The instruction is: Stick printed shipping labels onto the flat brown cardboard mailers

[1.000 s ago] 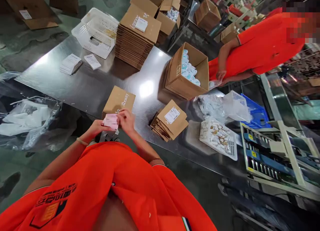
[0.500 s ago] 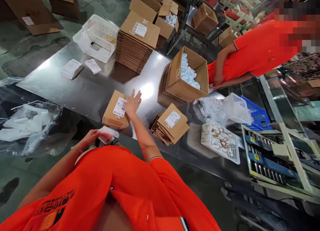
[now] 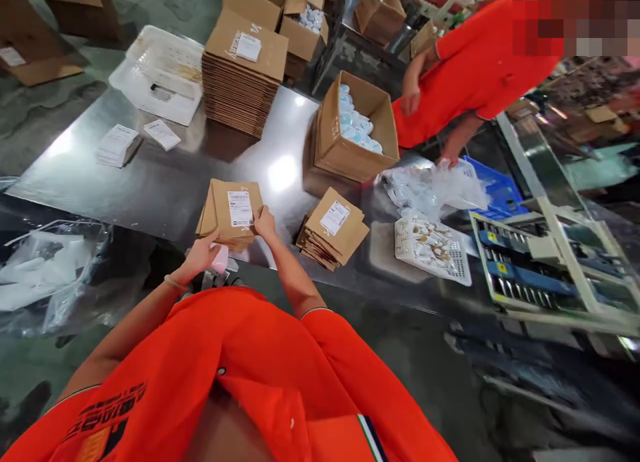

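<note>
Before me on the metal table lies a small stack of flat folded cardboard boxes (image 3: pixel 206 212); the top box (image 3: pixel 253 194) bears a white printed label (image 3: pixel 241 209) and sits turned against those below. My right hand (image 3: pixel 265 223) has its fingers closed at the right edge of that top box. At the stack's near left corner, my left hand (image 3: pixel 201 254) is closed on a pale, pinkish-white sheet of paper (image 3: pixel 221 259), its fingertips close to the cardboard. To the right rests a second, uneven pile of labelled flat boxes (image 3: pixel 336 230).
Label stacks (image 3: pixel 118 145), a white basket (image 3: pixel 120 75) and a tall cardboard stack (image 3: pixel 243 89) stand left and behind. An open carton (image 3: pixel 345 159) holds round, pale blue-and-white items. Rightward are plastic bags (image 3: pixel 420 192), a filled basket (image 3: pixel 433 269) and a co-worker's hand (image 3: pixel 450 154).
My right hand has gone from lying spread over the label to gripping the box's right edge. My left hand has risen to the stack with the paper. The top box has turned.
</note>
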Tool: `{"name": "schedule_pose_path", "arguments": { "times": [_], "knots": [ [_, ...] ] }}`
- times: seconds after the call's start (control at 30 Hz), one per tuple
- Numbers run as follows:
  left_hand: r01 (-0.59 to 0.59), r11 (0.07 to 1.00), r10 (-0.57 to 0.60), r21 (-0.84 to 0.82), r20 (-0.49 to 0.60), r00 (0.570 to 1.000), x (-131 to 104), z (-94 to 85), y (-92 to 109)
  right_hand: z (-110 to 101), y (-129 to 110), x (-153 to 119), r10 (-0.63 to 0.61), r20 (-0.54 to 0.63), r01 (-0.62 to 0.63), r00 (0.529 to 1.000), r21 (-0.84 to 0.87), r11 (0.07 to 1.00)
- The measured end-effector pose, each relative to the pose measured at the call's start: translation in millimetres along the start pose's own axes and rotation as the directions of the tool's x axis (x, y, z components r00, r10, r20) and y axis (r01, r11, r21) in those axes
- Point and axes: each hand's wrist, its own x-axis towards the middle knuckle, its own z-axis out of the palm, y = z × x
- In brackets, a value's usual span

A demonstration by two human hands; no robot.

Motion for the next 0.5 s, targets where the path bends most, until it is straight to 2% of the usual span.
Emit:
{"name": "schedule_pose_path", "arguments": {
  "times": [0.07,0.17,0.27,0.33,0.37,0.4,0.43,0.47,0.5],
  "knots": [
    [-0.036,0.998,0.039,-0.052,0.057,0.998,-7,2.4,-1,-24,25,-5,0.089,-0.054,-0.086,0.995,0.045,0.995],
    [-0.075,0.987,0.090,-0.140,0.101,0.991,-12,-9.5,-6,-89,78,-6,0.230,-0.249,-0.218,0.941,0.075,0.973],
    [-0.042,0.983,0.071,-0.180,0.156,0.985,-15,-23.9,-7,-163,134,-10,0.377,-0.396,-0.357,0.837,0.126,0.926],
    [-0.005,0.978,0.045,-0.207,0.189,0.981,-20,-25.8,-3,-190,152,-16,0.467,-0.503,-0.461,0.727,0.146,0.875],
    [0.009,0.972,0.036,-0.236,0.189,0.981,-24,-24.1,1,-191,152,-19,0.474,-0.558,-0.486,0.681,0.139,0.863],
    [0.019,0.961,0.030,-0.276,0.171,0.985,-29,-21.2,6,-183,145,-23,0.438,-0.600,-0.463,0.670,0.124,0.878],
    [0.023,0.946,0.024,-0.324,0.139,0.990,-33,-17.7,11,-167,133,-28,0.354,-0.605,-0.369,0.713,0.105,0.924],
    [0.021,0.926,0.017,-0.377,0.096,0.995,-37,-14.6,17,-143,116,-34,0.218,-0.547,-0.200,0.808,0.094,0.975],
    [0.017,0.902,0.006,-0.431,0.052,0.999,-40,-12.4,21,-113,96,-42,0.023,-0.425,0.034,0.905,0.125,0.992]
  ]
}}
